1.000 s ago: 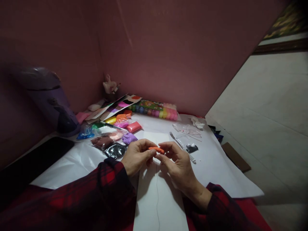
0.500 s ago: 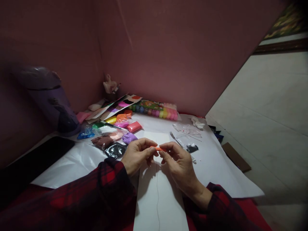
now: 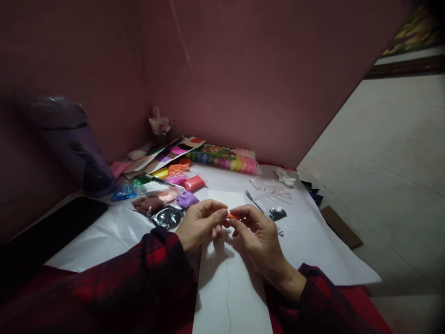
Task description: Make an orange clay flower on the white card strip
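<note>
A small orange piece of modelling clay [image 3: 231,215] is pinched between my two hands, mostly covered by the fingers. My left hand [image 3: 201,222] grips its left end with thumb and fingertips. From the other side, my right hand [image 3: 255,229] closes thumb and forefinger on the right end. Both hands are above a white sheet [image 3: 231,283] with a thin wavy line running down its length. Left of my hands lie a packet of black clay [image 3: 168,216] and a packet of purple clay [image 3: 187,199].
Beyond the packets sits a clear box of coloured clays [image 3: 222,158]. A fork [image 3: 255,200] and a plastic wrapper with a black lump [image 3: 277,214] lie right of my hands. A purple container [image 3: 74,144] stands at the left by a dark flat object [image 3: 59,227].
The left fingertips have slid slightly right over the orange clay, so less of it shows. Everything else on the table stays put.
</note>
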Demonstrator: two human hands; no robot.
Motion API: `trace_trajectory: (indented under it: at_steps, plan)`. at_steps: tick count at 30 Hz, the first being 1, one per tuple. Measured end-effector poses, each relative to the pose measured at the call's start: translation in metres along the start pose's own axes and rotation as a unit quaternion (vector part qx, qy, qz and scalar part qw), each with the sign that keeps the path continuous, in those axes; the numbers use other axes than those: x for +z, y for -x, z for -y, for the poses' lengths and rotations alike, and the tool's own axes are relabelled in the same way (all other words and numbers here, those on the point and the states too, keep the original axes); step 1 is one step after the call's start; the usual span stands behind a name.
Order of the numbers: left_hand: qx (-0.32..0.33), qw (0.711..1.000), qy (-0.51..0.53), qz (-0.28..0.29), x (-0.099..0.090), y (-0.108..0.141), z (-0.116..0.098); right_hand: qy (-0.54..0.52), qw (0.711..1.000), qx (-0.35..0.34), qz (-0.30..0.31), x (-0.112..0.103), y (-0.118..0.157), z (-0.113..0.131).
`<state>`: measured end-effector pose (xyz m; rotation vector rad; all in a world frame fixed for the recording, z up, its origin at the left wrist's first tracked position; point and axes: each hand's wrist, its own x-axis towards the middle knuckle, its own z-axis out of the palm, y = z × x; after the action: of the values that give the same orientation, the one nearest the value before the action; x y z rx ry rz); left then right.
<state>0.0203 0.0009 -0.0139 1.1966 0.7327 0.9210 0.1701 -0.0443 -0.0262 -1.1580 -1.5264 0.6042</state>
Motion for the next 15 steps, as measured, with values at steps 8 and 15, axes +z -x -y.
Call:
trace_trajectory:
  at_steps: [8,15]
  plan:
    - [0.013,1.0,-0.009,-0.001,0.0017,0.0012,0.0001,0.03,1.0,0.002,0.008,0.0,-0.0006,0.0022]
    - [0.011,1.0,0.008,0.002,-0.0022,0.0002,0.0051,0.013,1.0,-0.002,0.006,0.0001,0.0,0.0014]
